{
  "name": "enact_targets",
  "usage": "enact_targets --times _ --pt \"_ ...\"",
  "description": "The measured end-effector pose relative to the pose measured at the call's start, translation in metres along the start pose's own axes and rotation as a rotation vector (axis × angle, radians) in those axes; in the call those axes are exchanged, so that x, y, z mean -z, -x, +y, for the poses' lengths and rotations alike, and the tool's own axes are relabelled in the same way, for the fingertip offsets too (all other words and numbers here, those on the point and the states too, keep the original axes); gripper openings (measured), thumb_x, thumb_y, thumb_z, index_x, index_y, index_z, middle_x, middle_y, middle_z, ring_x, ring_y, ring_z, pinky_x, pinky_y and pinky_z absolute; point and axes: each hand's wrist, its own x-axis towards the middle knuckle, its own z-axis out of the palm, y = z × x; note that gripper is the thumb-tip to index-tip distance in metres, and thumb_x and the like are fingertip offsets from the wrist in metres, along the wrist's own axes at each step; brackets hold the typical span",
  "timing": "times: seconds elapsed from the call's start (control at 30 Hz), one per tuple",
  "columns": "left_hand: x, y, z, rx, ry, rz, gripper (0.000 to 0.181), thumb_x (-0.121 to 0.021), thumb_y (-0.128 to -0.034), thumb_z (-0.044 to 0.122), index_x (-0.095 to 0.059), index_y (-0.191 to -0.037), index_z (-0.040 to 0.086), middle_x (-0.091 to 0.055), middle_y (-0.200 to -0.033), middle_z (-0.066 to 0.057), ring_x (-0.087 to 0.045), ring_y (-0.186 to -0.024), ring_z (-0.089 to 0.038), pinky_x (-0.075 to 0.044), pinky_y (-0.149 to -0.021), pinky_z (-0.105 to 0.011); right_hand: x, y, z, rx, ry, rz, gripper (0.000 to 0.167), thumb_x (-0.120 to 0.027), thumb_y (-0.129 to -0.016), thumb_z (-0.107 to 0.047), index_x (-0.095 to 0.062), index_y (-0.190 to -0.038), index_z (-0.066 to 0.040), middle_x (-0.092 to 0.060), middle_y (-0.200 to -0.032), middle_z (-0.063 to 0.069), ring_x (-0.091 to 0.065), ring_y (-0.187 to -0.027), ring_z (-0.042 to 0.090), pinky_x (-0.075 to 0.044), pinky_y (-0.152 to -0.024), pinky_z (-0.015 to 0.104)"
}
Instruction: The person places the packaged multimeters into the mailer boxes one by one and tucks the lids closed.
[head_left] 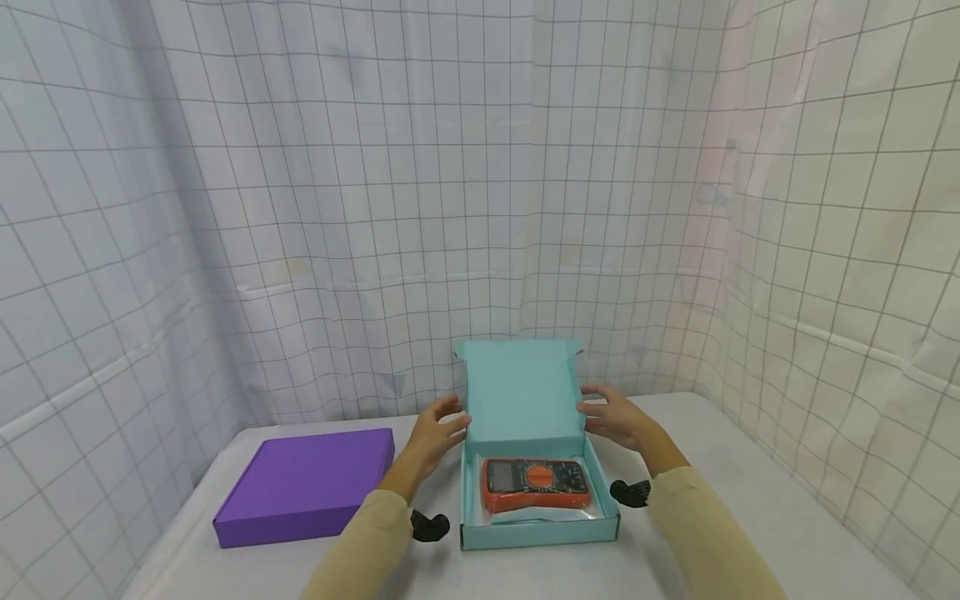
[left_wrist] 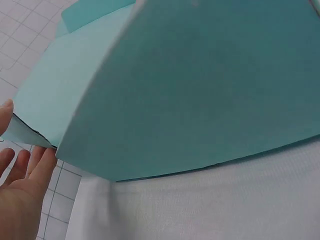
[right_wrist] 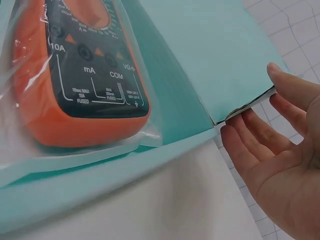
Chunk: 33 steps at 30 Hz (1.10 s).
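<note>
The bagged multimeter [head_left: 536, 487] lies inside the teal box [head_left: 540, 535]; tabletop [head_left: 750, 500] extends to its right. The left hand [head_left: 433, 435] and right hand [head_left: 618, 421], fingers partly curled, pinch the raised lid's [head_left: 525, 392] opposite side edges.

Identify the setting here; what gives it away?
Probably a curtained-off tabletop workspace: grid-patterned curtains hang behind and on both sides of a white-covered table, where an open teal box holds a multimeter.
</note>
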Motion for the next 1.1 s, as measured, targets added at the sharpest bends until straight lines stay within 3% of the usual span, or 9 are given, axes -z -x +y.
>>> enact_targets --times 0.2,0.5,0.77,1.1 --pt "0.006 0.0 0.003 0.033 0.075 -0.083 0.062 -0.065 -0.0986 -0.006 -0.035 -0.152 -0.013 -0.04 -0.15 -0.035 -0.047 -0.135 -0.045 -0.045 -0.108 -0.05 0.003 -0.001 0.002 -0.004 -0.02 -0.024 0.066 -0.069 -0.102 -0.011 -0.032 -0.156 -0.001 -0.049 -0.146 0.03 -0.057 -0.128 0.041 -0.049 -0.105 0.051" --pt "0.014 -0.001 0.005 0.047 0.057 -0.127 0.066 -0.071 -0.0939 -0.009 -0.04 -0.152 -0.009 -0.047 -0.148 -0.03 -0.052 -0.132 -0.038 -0.048 -0.106 -0.045 0.006 0.004 0.002 0.038 -0.007 -0.091 0.076 -0.069 -0.101 -0.008 -0.023 -0.16 0.005 -0.037 -0.154 0.035 -0.05 -0.135 0.043 -0.046 -0.108 0.05" --pt "0.013 0.005 0.007 -0.002 -0.046 -0.168 0.064 -0.073 -0.0919 -0.007 -0.044 -0.149 -0.01 -0.049 -0.148 -0.028 -0.048 -0.136 -0.044 -0.048 -0.106 -0.047 0.01 0.012 0.007 0.053 0.023 -0.074 0.079 -0.07 -0.099 -0.005 -0.021 -0.16 0.006 -0.033 -0.156 0.036 -0.051 -0.135 0.041 -0.048 -0.106 0.047" --pt "0.015 0.01 0.01 -0.053 -0.147 -0.164 0.066 -0.077 -0.0889 -0.005 -0.047 -0.148 -0.008 -0.049 -0.15 -0.026 -0.049 -0.136 -0.043 -0.05 -0.104 -0.046 0.009 0.013 0.011 0.111 0.063 -0.078 0.081 -0.072 -0.097 -0.004 -0.023 -0.161 0.003 -0.032 -0.157 0.036 -0.047 -0.137 0.045 -0.048 -0.105 0.046"
